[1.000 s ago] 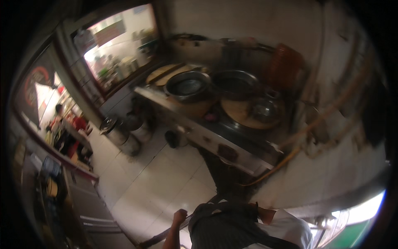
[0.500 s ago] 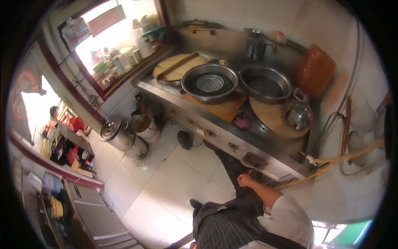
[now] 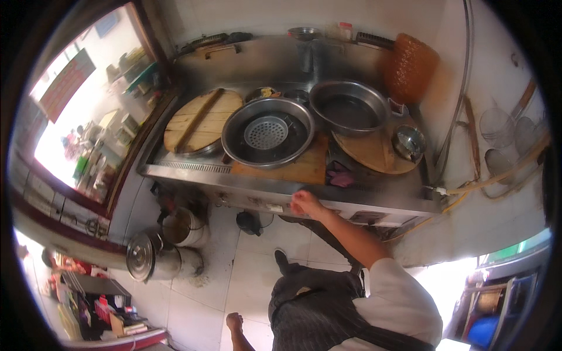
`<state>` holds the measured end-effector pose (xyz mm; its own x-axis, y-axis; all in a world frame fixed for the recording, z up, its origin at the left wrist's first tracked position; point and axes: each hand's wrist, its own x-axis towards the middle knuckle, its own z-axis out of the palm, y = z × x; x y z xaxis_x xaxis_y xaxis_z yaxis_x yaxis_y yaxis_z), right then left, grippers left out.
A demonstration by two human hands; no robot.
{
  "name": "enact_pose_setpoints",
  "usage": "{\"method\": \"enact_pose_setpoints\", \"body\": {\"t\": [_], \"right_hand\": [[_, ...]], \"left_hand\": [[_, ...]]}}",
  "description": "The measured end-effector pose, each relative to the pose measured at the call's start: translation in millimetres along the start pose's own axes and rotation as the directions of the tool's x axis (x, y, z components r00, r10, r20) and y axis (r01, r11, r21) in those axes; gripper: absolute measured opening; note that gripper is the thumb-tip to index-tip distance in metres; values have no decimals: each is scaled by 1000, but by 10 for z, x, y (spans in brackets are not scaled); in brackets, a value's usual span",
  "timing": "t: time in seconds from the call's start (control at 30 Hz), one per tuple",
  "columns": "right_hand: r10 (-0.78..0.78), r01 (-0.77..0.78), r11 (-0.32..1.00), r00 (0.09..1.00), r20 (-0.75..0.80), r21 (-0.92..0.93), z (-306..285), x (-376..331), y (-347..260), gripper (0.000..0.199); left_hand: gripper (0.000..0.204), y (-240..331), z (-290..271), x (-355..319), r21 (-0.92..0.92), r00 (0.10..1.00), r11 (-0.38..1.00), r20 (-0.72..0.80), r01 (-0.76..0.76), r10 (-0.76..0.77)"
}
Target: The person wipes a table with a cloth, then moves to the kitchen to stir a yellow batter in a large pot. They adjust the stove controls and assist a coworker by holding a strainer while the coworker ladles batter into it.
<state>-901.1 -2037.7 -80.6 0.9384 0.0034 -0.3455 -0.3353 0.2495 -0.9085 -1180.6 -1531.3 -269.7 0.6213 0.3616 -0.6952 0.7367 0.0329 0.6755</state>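
My right hand (image 3: 307, 203) hangs in the air at the front edge of the steel stove counter (image 3: 199, 182), fingers loosely curled and nothing visible in them. Down at the lower left, over the tiled floor, is my left hand (image 3: 234, 320), closed in a fist with nothing showing. Nearest beyond my right hand are a wide metal basin (image 3: 231, 137) with a perforated metal strainer (image 3: 266, 133) inside, a wooden board (image 3: 307, 165) under it, and a crumpled purple cloth (image 3: 339, 174). A second basin (image 3: 351, 111) with dark liquid stands to the right.
A round wooden lid (image 3: 199, 120) covers the left burner. On the right another wooden lid (image 3: 374, 146) bears a metal bowl (image 3: 408, 142). A lidded steel pot (image 3: 143, 257) and a white bucket (image 3: 186, 228) stand on the floor at left. Strainers (image 3: 497, 126) hang on the right wall.
My view has turned, bringing the stove more squarely ahead. My right hand has come up to the counter's front edge, and my left hand has swung into view at the lower left.
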Motion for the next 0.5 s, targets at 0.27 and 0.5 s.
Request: {"method": "enact_pose_setpoints", "body": {"t": [0.27, 0.5], "right_hand": [[139, 104, 845, 905, -403, 525, 449, 1476, -395, 20], [166, 287, 841, 672, -722, 459, 587, 1585, -333, 28]], "left_hand": [[10, 1289, 489, 463, 403, 925, 854, 322, -328, 203], [18, 1814, 357, 808, 768, 918, 522, 388, -372, 83]]}}
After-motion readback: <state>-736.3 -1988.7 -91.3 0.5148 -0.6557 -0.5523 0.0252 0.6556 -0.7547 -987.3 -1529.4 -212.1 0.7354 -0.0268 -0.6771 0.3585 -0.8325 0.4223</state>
